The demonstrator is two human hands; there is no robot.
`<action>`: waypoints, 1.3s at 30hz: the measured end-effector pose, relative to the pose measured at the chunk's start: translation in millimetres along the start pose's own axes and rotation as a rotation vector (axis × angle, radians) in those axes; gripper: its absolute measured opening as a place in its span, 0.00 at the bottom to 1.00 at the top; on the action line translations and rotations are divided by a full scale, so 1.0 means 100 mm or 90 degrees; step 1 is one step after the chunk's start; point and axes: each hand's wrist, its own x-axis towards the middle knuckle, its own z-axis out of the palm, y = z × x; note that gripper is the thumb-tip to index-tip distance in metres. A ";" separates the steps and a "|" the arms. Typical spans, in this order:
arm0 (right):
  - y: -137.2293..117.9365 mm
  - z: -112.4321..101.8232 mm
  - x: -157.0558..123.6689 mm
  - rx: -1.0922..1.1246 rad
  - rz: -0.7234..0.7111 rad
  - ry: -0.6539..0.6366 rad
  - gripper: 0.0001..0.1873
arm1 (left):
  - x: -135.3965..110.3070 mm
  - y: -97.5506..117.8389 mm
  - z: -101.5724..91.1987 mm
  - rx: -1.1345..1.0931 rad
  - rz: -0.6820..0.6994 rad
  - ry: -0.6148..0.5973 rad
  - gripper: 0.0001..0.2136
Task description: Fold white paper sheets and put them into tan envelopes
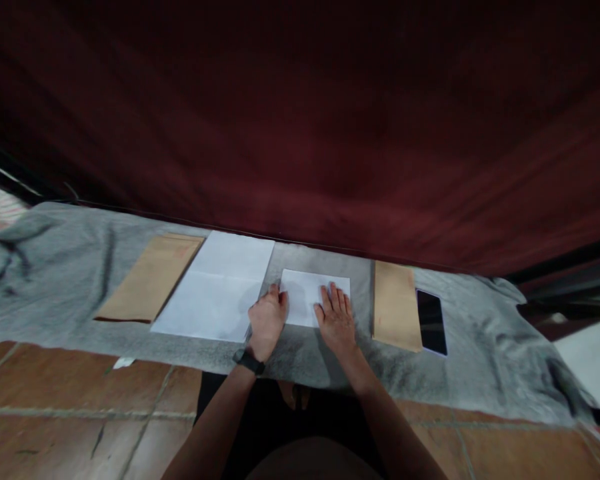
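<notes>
A small white sheet of paper (303,300), possibly folded, lies in front of me on the grey cloth. My left hand (268,315), with a dark watch on its wrist, has its fingers curled and pinched at the sheet's left edge. The fingertips are partly hidden. Flat on the right part of the same sheet rests my right hand (336,316), its fingers stretched and slightly spread. Left of my left hand lies a stack of larger white paper (213,287) with a faint crease across it.
Brown paper envelopes (150,280) lie at the far left. Another brown envelope (396,307) is to the right, beside a dark-screened phone (431,323). The grey cloth (490,347) covers the surface. A dark red curtain (300,133) hangs behind; floor tiles (70,400) show below.
</notes>
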 end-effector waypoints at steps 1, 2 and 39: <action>0.00 0.00 0.00 -0.003 -0.003 0.001 0.28 | -0.02 0.03 0.01 0.005 0.024 0.032 0.17; 0.01 0.00 -0.01 -0.005 -0.007 0.001 0.28 | -0.04 0.08 0.04 0.004 0.061 0.065 0.18; 0.05 0.15 0.25 0.009 0.001 -0.031 0.29 | 0.03 0.16 0.61 0.044 0.281 0.060 0.27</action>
